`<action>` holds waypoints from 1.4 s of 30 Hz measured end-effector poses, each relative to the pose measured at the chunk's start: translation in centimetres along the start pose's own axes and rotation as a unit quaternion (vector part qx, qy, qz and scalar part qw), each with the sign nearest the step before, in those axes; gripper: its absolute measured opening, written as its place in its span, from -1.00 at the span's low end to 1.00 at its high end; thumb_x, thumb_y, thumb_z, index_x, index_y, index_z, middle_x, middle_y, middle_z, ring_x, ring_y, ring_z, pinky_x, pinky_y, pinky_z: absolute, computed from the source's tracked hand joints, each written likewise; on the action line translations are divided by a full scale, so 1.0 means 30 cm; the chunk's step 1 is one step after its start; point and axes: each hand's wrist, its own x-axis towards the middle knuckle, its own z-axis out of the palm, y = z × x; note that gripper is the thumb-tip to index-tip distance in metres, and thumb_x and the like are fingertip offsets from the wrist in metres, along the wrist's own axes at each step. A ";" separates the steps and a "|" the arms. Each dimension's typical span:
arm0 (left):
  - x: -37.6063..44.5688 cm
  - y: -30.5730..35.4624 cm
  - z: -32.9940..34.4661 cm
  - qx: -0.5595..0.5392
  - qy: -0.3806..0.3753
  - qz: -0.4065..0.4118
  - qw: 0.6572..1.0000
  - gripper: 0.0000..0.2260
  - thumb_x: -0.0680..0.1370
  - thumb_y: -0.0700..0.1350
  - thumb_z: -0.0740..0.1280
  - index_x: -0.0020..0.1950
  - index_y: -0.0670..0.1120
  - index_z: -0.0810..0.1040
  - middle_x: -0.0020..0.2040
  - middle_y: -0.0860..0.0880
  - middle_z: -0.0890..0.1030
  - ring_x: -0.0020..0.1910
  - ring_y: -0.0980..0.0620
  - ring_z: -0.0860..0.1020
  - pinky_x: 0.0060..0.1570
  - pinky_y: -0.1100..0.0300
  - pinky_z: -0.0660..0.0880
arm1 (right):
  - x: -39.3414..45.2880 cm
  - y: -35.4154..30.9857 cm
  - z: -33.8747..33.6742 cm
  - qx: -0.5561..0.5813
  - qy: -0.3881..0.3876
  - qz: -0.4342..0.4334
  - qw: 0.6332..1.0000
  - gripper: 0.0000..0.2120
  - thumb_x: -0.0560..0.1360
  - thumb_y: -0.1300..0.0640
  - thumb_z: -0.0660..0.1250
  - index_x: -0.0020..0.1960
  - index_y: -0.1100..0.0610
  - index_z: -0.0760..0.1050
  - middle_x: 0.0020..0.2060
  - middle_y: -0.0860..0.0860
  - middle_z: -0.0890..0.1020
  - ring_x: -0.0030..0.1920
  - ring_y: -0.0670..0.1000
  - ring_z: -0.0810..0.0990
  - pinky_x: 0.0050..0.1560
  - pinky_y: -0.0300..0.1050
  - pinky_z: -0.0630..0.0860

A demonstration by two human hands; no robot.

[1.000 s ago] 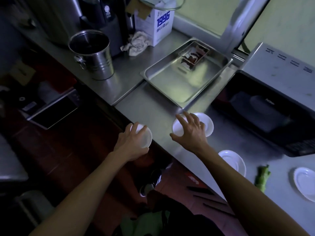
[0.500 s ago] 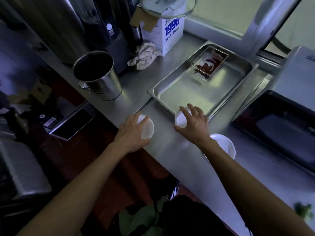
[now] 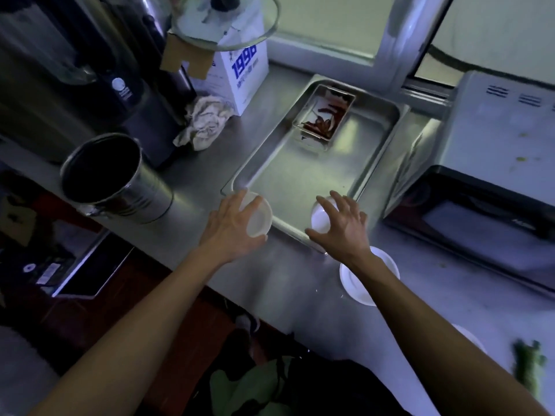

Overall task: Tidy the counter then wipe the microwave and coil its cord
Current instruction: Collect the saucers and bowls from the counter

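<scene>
At the steel tray's (image 3: 354,187) near rim, both hands have moved forward, the left hand (image 3: 232,228) gripping a white bowl (image 3: 258,217), the right hand (image 3: 341,225) gripping another (image 3: 319,217).

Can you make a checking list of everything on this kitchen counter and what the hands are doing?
Surface: steel counter, dim light.
Job's things: microwave at right, door shut; white dish in left hand; white dish under right hand, at the steel tray near edge; another white dish on the counter.
Clutter: metal bucket, crumpled rag, box marked 1996, small tray of red bits, green scraps.
Hands: each grips a dish.
Cables: nothing seen.
Surroundings: window behind.
</scene>
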 end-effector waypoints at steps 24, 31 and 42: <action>0.871 -0.024 0.056 0.032 -0.116 0.236 0.964 -0.18 0.42 0.28 0.40 0.58 0.13 0.13 0.58 -0.10 0.05 0.53 -0.21 0.11 0.38 -0.22 0.31 | 0.310 -0.081 0.024 -0.008 0.034 0.215 0.976 -0.23 0.37 -0.27 0.46 0.50 -0.13 0.28 0.54 -0.04 0.22 0.51 0.14 0.15 0.36 0.33 0.27; 0.999 -0.015 0.124 0.042 -0.158 0.242 0.957 -0.18 0.41 0.28 0.38 0.58 0.16 0.09 0.61 -0.06 -0.03 0.56 -0.22 -0.01 0.39 -0.29 0.25 | 0.396 -0.062 0.046 0.001 0.026 0.240 0.970 -0.22 0.38 -0.27 0.44 0.51 -0.13 0.24 0.56 -0.02 0.19 0.53 0.13 0.13 0.38 0.36 0.24; 0.983 -0.040 0.094 0.024 -0.113 0.255 0.960 -0.38 0.55 0.20 0.28 0.55 0.02 0.23 0.61 -0.09 0.07 0.58 -0.21 0.05 0.41 -0.20 0.23 | 0.479 -0.052 0.043 0.017 0.028 0.242 0.970 -0.22 0.39 -0.28 0.43 0.51 -0.13 0.23 0.56 -0.01 0.19 0.55 0.12 0.12 0.42 0.32 0.16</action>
